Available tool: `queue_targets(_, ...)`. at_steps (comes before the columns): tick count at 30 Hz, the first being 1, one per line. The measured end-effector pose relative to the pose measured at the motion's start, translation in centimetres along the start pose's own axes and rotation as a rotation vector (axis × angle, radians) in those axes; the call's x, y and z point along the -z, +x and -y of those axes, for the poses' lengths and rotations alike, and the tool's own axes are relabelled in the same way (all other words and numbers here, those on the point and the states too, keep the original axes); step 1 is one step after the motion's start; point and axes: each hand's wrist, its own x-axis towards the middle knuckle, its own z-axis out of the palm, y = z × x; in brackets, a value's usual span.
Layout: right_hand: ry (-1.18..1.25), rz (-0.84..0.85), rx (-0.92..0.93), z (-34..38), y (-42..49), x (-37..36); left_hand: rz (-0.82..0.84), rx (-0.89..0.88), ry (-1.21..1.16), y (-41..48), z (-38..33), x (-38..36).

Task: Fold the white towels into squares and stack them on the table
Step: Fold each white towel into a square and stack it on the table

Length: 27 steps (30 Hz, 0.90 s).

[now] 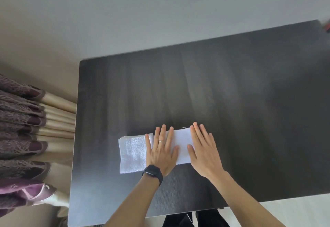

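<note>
Ok, head view only. Dark wood-grain table [232, 92] fills most of the frame, seen from above. One white towel [133, 152] lies on it, toward the near side and a bit left of centre. It's folded into a long band running left to right, slightly skewed so its right end sits farther from the person. The left end shows stacked layer edges, so it's more than one layer thick. Terry texture is clear on the left part; the right part is washed out by glare.

Left hand [162, 152]: flat, palm down on the middle of the towel, fingers straight and slightly spread, fingertips about at its far edge. Ring [161, 141] on one finger, black watch [152, 172] on the wrist.

Right hand [202, 150]: also flat, palm down, fingers straight and close together, over the towel's right end. It covers that end, so I can't tell where the cloth stops under it.

Both hands just press. The thumbs point toward each other; the hands are near but apart.

Rest:
- Purple-and-beige pleated curtain [23, 137] left of the table.
- Pale wall [125, 12] beyond the far edge.
- Blurred red thing [327, 26] at the table's far right corner, can't tell what.
- Dark trousers [178, 221] at the near edge.
</note>
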Motion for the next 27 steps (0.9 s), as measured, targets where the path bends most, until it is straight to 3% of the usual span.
queue_targets(5,0.199,-0.204,-0.13,-3.6,-6.1,7.8,0.108,-0.04,0.001,0.2,-4.3,5.3)
queue_targets(9,0.277,-0.335,-0.252,-9.3,-12.9,14.4,0.136,-0.182,-0.042,0.2,-13.7,9.4)
queue_targets(15,0.257,-0.618,-0.538,-20.9,-27.7,23.4,0.051,-0.6,-0.122,-4.2,-36.1,13.5)
queue_targets(21,0.146,-0.968,-0.817,-31.5,-47.4,30.2,-0.023,-1.025,-0.227,-15.3,-59.5,16.5)
queue_targets(27,0.007,-1.302,-1.087,-37.8,-66.0,34.6,-0.055,-1.384,-0.295,-25.9,-78.5,17.9)
